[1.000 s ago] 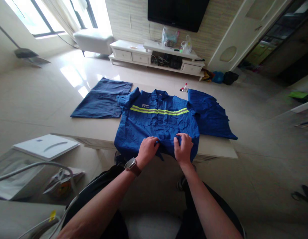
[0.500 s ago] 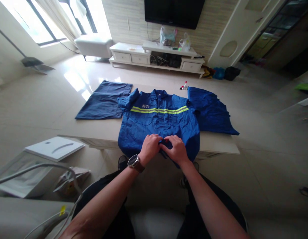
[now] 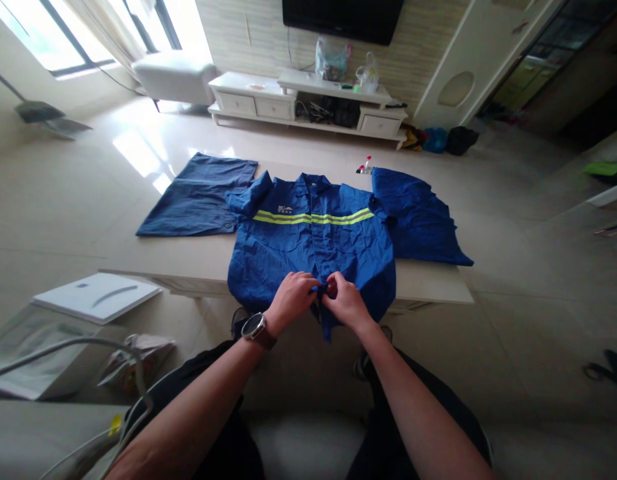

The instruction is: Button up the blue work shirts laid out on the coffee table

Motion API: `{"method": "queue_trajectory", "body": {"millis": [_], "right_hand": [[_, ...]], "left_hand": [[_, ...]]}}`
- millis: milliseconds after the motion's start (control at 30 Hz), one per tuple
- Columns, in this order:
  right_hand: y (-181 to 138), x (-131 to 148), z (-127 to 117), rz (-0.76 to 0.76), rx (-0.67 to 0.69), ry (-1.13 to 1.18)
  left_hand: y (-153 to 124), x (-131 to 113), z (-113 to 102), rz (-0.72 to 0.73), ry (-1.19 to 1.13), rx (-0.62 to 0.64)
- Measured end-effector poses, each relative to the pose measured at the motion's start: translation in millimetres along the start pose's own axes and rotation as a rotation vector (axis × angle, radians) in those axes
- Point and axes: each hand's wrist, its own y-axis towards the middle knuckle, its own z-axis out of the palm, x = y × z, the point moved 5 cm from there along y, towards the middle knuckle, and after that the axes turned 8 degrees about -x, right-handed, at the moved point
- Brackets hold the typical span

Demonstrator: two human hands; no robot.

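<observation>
Pinching the front opening of the blue jacket point(image 3: 313, 247) near its bottom hem, my left hand point(image 3: 290, 300) and right hand point(image 3: 346, 301) meet at the middle, fingertips closed on the cloth. What exactly sits between the fingertips I cannot make out; my hands cover it. The jacket lies face up on the pale table point(image 3: 188, 263), collar away from me, with a yellow stripe point(image 3: 313, 217) across the chest, and its hem hangs over the near edge, so the lowest part is hidden behind my hands. A small mark on the chest is too small to read. A watch point(image 3: 257, 329) is on my left wrist. Just left of the jacket lies a darker blue garment point(image 3: 198, 197), touching its sleeve; on the right another blue garment point(image 3: 418, 220) lies rumpled. A small bottle point(image 3: 367, 164) beyond it is too blurred to identify. My forearms are cut off by the bottom of the view.
</observation>
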Motion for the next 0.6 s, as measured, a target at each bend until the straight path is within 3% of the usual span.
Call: {"method": "queue_trajectory", "body": {"millis": [200, 400, 600], "right_hand": [[0, 0, -9, -0.016, -0.12, 0.024], [7, -1, -3, 0.019, -0.094, 0.174], [12, -9, 0, 0.116, -0.074, 0.331]], "left_hand": [[5, -6, -7, -0.061, -0.043, -0.024], [6, -5, -12, -0.199, -0.038, -0.061], [7, 0, -8, -0.141, -0.147, -0.075]]}}
